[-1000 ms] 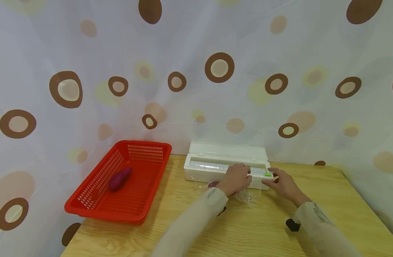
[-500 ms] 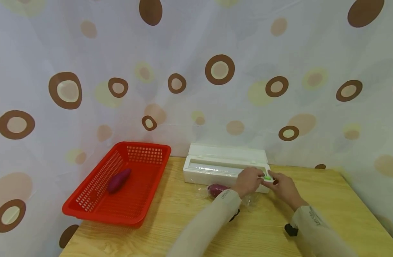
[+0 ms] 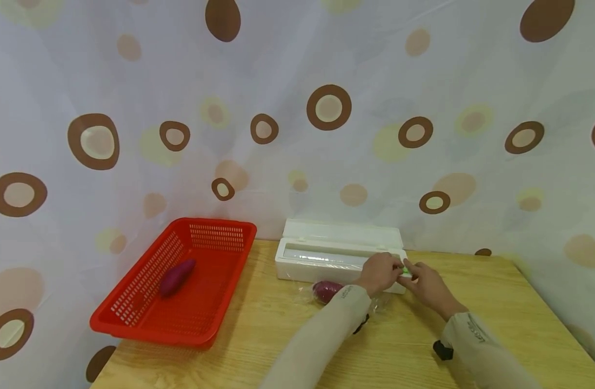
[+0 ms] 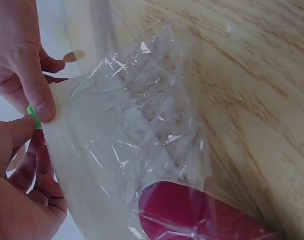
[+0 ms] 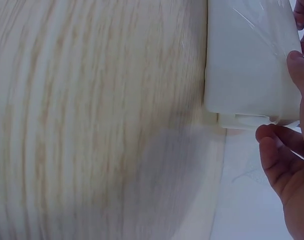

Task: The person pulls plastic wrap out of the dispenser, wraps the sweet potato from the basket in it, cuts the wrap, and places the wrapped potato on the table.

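Observation:
A white cling film box (image 3: 302, 270) stands at the back of the table, lid raised, a roll of film inside. My left hand (image 3: 379, 272) is at its right end, thumb and fingers pinching the small green slider cutter (image 4: 35, 117) on the front edge. My right hand (image 3: 429, 287) grips the box's right end, its thumb (image 4: 42, 105) on the front face beside the slider and its other fingers curled behind the corner. Clear film (image 4: 127, 110) drapes over the front of the box. Wrapped in it, a purple sweet potato (image 3: 325, 290) lies on the table, partly behind the left forearm.
A red plastic basket (image 3: 239, 270) stands at the left on the wooden table (image 3: 258, 335), with another purple sweet potato (image 3: 178, 277) inside. Behind everything hangs a white sheet (image 3: 287, 70) with brown rings, close to the box's lid.
My left hand has slid right along the box to its right end, uncovering more of the wrapped sweet potato in the head view. My right hand has stayed at the box's right end.

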Available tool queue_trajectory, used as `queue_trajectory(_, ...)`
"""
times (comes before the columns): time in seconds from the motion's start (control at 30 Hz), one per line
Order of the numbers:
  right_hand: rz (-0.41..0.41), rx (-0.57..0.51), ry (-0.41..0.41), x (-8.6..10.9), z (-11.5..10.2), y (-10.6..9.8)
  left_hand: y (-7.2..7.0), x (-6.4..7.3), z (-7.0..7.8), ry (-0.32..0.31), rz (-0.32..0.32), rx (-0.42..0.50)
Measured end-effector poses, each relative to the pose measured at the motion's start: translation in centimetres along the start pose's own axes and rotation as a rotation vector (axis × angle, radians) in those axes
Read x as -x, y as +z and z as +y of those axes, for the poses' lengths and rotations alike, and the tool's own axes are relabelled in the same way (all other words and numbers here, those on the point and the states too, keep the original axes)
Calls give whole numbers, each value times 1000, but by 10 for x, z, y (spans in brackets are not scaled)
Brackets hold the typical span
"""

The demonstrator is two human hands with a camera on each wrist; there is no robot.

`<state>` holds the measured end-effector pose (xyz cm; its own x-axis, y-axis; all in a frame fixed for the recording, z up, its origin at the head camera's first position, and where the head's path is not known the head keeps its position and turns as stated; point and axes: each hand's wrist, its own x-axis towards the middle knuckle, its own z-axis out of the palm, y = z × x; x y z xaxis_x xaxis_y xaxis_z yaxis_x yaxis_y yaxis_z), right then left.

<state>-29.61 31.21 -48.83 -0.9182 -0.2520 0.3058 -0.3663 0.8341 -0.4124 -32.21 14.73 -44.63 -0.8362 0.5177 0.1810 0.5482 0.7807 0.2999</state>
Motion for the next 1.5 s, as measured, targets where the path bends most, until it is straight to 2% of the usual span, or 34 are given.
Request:
queue_trajectory(0.2,-30,-25,28,3,-5,-2,2,-3,0,-27,-23,-17)
queue_trajectory(0.4,-6,-2,62,2,-7,0,1,-4,0,-44,-50,48)
queue_trajectory(0.6,55,86,14,0,-5,0,1,-4,4,-54,-31,98)
queue_trajectory(0.83,83,66,-38,0,-7,1,7,-8,4,-113,17,99)
queue_trajectory(1.0,114,85,-74,0,-5,2,5,-8,1,-72,-2,111)
queue_trajectory(1.1,112,89,-78,-1,-4,2,0,-8,-2,-52,-25,123)
queue_trajectory(1.27,106,81,-75,-3,-5,1,-5,-9,-7,-11,-26,125)
queue_trajectory(1.5,106,78,-38,-1,-1,3,2,-11,-11,11,-31,140)
